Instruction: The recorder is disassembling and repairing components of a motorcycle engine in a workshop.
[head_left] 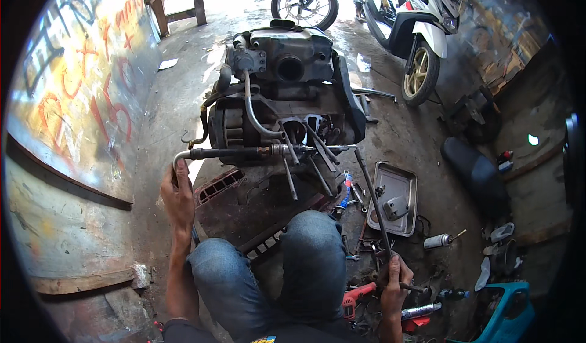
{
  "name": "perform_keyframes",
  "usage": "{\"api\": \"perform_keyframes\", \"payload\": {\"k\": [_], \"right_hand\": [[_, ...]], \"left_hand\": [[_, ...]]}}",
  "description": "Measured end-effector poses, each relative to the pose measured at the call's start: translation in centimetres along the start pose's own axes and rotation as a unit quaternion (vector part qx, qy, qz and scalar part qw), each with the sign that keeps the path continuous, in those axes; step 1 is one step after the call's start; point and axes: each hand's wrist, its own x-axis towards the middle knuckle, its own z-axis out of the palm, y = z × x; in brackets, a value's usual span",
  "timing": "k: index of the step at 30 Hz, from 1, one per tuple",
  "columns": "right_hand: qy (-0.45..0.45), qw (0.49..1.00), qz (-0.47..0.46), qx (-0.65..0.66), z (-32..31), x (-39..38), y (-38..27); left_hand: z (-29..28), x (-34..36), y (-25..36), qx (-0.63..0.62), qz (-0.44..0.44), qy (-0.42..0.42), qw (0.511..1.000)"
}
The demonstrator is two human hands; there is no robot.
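A motorcycle engine [290, 92] stands in front of me, with several long studs [320, 175] sticking out toward me. A bar with a black sleeve [229, 153] and a chrome collar lies across its near side. My left hand [178, 187] is closed round the bent silver end of this bar, left of the engine. From the bar's right end a long dark L-shaped handle [371, 195] slants down to my right hand [395, 279], whose fingers wrap round its lower part. How the handle and the bar join behind the studs is hard to make out.
A metal tray [407, 222] with parts sits to the right, near a blue tube [347, 190] and scattered tools. Lower down are a red power tool [357, 297] and spray cans [436, 241]. A black seat [476, 175], motorcycles and a painted wall [91, 86] surround the spot.
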Motion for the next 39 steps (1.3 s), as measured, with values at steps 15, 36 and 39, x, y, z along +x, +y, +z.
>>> {"api": "perform_keyframes", "payload": {"k": [15, 36, 39], "right_hand": [[0.011, 0.996, -0.057, -0.061, -1.6, -2.1, -8.5], [-0.007, 0.998, -0.038, -0.051, -0.3, -1.8, -4.5], [-0.029, 0.998, -0.027, -0.047, -0.4, -1.6, -3.9]], "left_hand": [[-0.6, -0.2, -1.7, -0.074, -0.005, -0.029, 0.997], [-1.6, 8.1, 3.2, 0.020, -0.133, -0.320, 0.938], [-1.1, 8.5, 3.8, 0.046, -0.132, -0.364, 0.921]]}}
